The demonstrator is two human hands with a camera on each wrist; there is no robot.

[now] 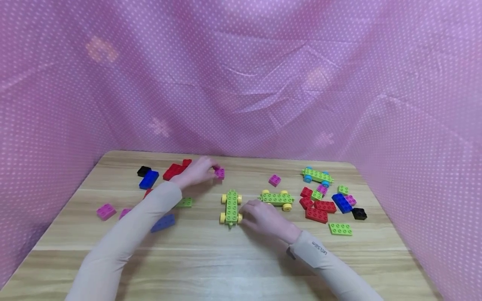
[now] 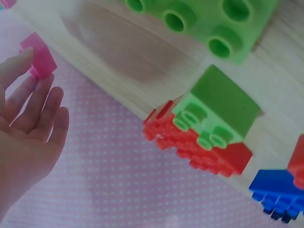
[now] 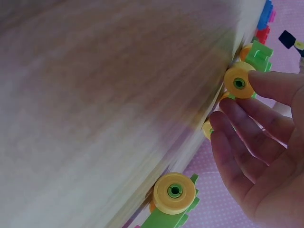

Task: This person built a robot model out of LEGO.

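Wheels are my worry here: the green studded plastic chassis with yellow wheels (image 1: 231, 207) stands on the pale wooden table (image 1: 233, 267) right in front of me, and my right hand (image 1: 265, 218) touches its near right side, fingertips (image 3: 266, 80) laid against a yellow wheel (image 3: 239, 82) with the fingers fairly straight, not wrapped round anything. I judge that a sideways nudge from those fingers could roll it off toward the second green chassis with yellow wheels (image 1: 276, 198) just beside it. Farther out, my left hand (image 1: 196, 171) pinches a small pink square plastic brick (image 1: 220, 173) at its fingertips (image 2: 19, 59), near the red bricks (image 1: 175, 169). That grip looks shallow to me; the brick could slip and tumble among the loose pieces. My left sleeve (image 1: 124, 234) lies over a dark blue sloped brick (image 1: 163, 223) and may drag it.
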